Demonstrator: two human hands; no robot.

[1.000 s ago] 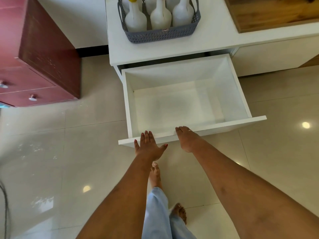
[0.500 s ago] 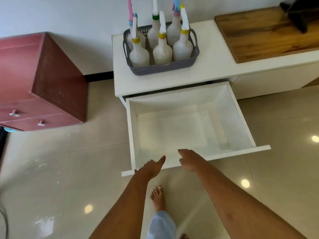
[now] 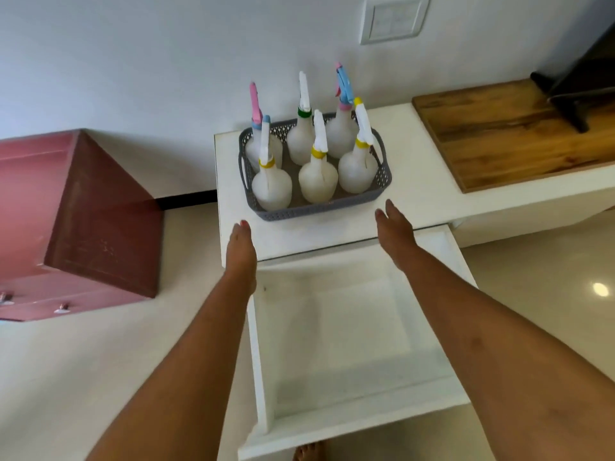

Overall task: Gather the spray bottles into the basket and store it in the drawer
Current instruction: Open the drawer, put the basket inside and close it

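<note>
Having left the front of the open drawer (image 3: 359, 422), the left hand (image 3: 241, 242) and right hand (image 3: 394, 224), each grip apart and empty, approach the basket (image 3: 319, 211) of six spray bottles (image 3: 317, 177) on the table (image 3: 420, 199), ready for lifting.

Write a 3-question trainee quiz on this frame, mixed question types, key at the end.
1. Count: how many spray bottles stand in the basket?
2. True or false: the drawer is shut.
3. Pick one. The left hand and right hand are:
A. lifting the basket, fingers curled round its handles
B. open, holding nothing, one reaching toward each end of the basket
C. each holding a bottle

Key: 1: six. 2: false, it is pulled out and nothing lies in it. 3: B.
</note>
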